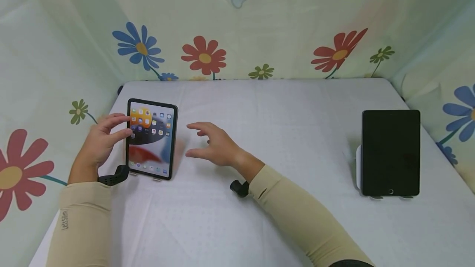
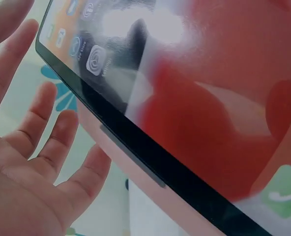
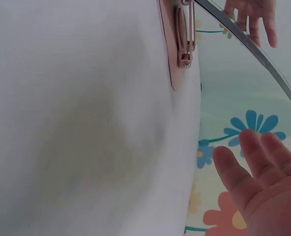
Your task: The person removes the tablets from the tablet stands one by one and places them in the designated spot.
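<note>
A tablet [image 1: 151,147] with a lit home screen of app icons leans upright on a pink stand [image 3: 172,49] at the table's left. My left hand [image 1: 97,141] is at its left side, thumb and forefinger tips right at the edge in the head view. Up close in the left wrist view, the fingers of the left hand [image 2: 35,179] are spread beside the tablet's dark border [image 2: 135,147]. To the right of the tablet, a little apart from it, my right hand [image 1: 219,143] hovers with thumb and fingers apart, holding nothing.
A second tablet [image 1: 391,151], its screen dark, stands propped on a white stand [image 1: 358,166] at the right. White cloth covers the table [image 1: 274,114]. A flower-printed curtain [image 1: 289,19] hangs behind and along both sides.
</note>
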Motion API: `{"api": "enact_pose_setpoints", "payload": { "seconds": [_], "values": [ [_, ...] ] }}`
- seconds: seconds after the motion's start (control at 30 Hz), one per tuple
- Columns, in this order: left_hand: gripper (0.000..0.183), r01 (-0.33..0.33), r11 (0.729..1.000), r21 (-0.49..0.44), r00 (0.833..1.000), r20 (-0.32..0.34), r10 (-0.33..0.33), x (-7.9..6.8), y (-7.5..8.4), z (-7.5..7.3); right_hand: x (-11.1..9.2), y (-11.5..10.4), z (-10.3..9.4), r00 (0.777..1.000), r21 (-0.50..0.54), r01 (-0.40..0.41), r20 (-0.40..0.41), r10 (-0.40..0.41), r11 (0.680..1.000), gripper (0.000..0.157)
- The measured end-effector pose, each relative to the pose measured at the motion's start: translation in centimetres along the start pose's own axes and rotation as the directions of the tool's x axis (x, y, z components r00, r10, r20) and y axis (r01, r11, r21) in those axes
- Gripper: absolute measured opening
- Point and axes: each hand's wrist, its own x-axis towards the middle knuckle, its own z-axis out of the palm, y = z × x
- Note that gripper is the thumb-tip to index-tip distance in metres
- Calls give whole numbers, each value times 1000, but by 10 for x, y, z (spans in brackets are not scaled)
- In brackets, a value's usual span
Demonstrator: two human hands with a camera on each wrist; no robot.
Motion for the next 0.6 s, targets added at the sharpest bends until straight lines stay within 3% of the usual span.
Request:
{"api": "enact_pose_setpoints", "payload": {
  "seconds": [0.17, 0.27, 0.47, 0.6],
  "values": [
    [49, 1, 999, -38, 999, 35, 1, 5, -5, 0, 4, -6, 2, 1000, 0, -7, 18, 7, 1000, 73],
    [40, -12, 994, -109, 996, 87, 22, 9, -8, 0, 7, -9, 4, 999, -2, -9, 34, 9, 1000, 74],
    [27, 18, 969, -248, 979, 201, 33, 14, -8, 0, 14, -13, 6, 998, 20, -15, 68, 14, 1000, 75],
    [25, 51, 947, -317, 971, 237, 27, 16, -8, 1, 18, -14, 8, 995, 64, -13, 96, 7, 998, 74]
  ]
}}
